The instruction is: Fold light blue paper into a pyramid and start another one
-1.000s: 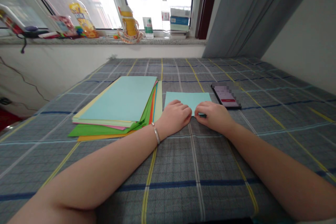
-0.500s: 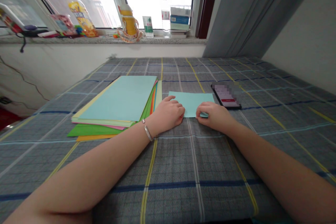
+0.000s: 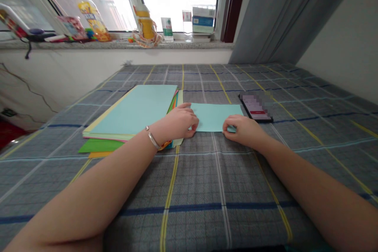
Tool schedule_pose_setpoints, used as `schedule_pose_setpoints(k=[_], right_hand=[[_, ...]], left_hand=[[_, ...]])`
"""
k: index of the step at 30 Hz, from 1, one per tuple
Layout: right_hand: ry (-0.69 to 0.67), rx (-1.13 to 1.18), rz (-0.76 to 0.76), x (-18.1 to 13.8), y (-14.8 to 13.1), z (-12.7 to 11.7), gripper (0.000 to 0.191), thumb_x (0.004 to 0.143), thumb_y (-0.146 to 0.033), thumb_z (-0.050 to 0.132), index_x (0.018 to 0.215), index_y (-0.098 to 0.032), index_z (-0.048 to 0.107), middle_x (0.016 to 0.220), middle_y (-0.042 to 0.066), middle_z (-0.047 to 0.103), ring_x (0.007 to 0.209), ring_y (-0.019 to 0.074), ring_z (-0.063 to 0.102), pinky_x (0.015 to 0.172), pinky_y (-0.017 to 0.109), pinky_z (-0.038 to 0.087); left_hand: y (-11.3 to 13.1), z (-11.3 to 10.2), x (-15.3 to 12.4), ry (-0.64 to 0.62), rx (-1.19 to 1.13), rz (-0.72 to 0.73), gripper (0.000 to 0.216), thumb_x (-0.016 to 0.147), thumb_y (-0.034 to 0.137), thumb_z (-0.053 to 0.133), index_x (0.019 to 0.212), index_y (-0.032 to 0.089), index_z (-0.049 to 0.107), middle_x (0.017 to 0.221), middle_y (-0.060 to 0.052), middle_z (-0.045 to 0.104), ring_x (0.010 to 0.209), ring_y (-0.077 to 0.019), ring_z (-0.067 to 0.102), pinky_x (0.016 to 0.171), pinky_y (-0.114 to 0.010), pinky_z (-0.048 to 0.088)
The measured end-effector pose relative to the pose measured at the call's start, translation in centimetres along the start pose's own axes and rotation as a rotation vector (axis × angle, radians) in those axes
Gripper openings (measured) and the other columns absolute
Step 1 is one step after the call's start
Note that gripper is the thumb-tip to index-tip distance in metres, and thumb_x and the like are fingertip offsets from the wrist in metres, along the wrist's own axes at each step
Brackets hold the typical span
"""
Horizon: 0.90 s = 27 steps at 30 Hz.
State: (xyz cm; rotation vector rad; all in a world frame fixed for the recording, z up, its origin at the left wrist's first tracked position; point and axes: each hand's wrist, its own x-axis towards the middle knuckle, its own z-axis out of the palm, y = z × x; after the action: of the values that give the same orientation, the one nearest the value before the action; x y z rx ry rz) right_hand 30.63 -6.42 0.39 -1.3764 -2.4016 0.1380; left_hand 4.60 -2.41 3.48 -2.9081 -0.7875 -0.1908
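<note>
A light blue sheet of paper (image 3: pixel 211 117) lies flat on the checked cloth, its long near edge towards me. My left hand (image 3: pixel 180 121), a silver bangle at its wrist, is closed with curled fingers at the paper's near left corner. At the near right corner, my right hand (image 3: pixel 244 129) pinches the paper's edge between thumb and forefinger. Both corners are partly hidden by my fingers. Beside my left hand sits a stack of coloured paper (image 3: pixel 134 106), pale blue on top, with green and orange sheets sticking out beneath.
A phone (image 3: pixel 256 109) with a lit screen lies right of the paper. The grey checked cloth (image 3: pixel 195 181) covers the surface. Beyond it, the windowsill (image 3: pixel 115 45) holds a yellow drink bottle (image 3: pixel 94 17), a yellow flask (image 3: pixel 145 25) and boxes (image 3: pixel 203 21).
My left hand has slid left along the paper's near edge to its left corner. My right hand stays pinched at the right, with only a slight shift.
</note>
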Motion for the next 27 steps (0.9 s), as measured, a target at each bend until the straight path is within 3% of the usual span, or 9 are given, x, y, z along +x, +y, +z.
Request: schedule_pose_setpoints(k=[9, 15, 18, 22, 27], right_hand=[[-0.011, 0.000, -0.028, -0.1, 0.2, 0.0, 0.007, 0.078, -0.020, 0.060, 0.074, -0.024, 0.063, 0.085, 0.001, 0.068, 0.085, 0.0188, 0.061, 0.076, 0.030, 0.044], [-0.015, 0.012, -0.022, 0.0, 0.1, 0.0, 0.007, 0.078, -0.019, 0.060, 0.074, -0.023, 0.063, 0.087, 0.002, 0.069, 0.086, 0.0187, 0.061, 0.077, 0.030, 0.044], [-0.014, 0.014, -0.021, 0.0, 0.2, 0.1, 0.007, 0.078, -0.019, 0.059, 0.074, -0.023, 0.063, 0.086, 0.002, 0.069, 0.087, 0.0190, 0.061, 0.077, 0.030, 0.044], [0.003, 0.021, -0.027, 0.1, 0.3, 0.1, 0.006, 0.078, -0.020, 0.059, 0.075, -0.023, 0.063, 0.085, 0.002, 0.068, 0.085, 0.0188, 0.061, 0.076, 0.030, 0.044], [0.056, 0.055, -0.024, 0.2, 0.2, 0.3, 0.007, 0.078, -0.018, 0.057, 0.077, -0.023, 0.062, 0.082, 0.000, 0.068, 0.077, 0.0163, 0.059, 0.071, 0.028, 0.043]], left_hand=[[0.3, 0.7, -2.1, 0.068, 0.039, -0.018, 0.012, 0.078, 0.019, 0.057, 0.071, 0.021, 0.067, 0.073, 0.000, 0.065, 0.082, -0.0175, 0.058, 0.106, -0.041, 0.035], [0.0, 0.4, -1.9, 0.031, 0.054, -0.050, 0.012, 0.076, 0.019, 0.057, 0.069, 0.022, 0.067, 0.072, 0.000, 0.066, 0.084, -0.0181, 0.059, 0.108, -0.042, 0.033], [-0.1, 0.2, -1.8, 0.019, 0.073, -0.060, 0.010, 0.075, 0.019, 0.057, 0.069, 0.020, 0.065, 0.072, -0.001, 0.064, 0.079, -0.0181, 0.058, 0.103, -0.040, 0.037], [0.1, 0.5, -1.5, 0.063, 0.072, -0.051, 0.005, 0.077, 0.020, 0.059, 0.079, 0.019, 0.062, 0.077, -0.003, 0.063, 0.079, -0.0188, 0.057, 0.088, -0.035, 0.044], [1.5, 1.8, -0.4, 0.167, 0.107, 0.002, 0.012, 0.091, 0.029, 0.054, 0.095, 0.021, 0.062, 0.088, -0.002, 0.065, 0.086, -0.0185, 0.060, 0.090, -0.034, 0.042]])
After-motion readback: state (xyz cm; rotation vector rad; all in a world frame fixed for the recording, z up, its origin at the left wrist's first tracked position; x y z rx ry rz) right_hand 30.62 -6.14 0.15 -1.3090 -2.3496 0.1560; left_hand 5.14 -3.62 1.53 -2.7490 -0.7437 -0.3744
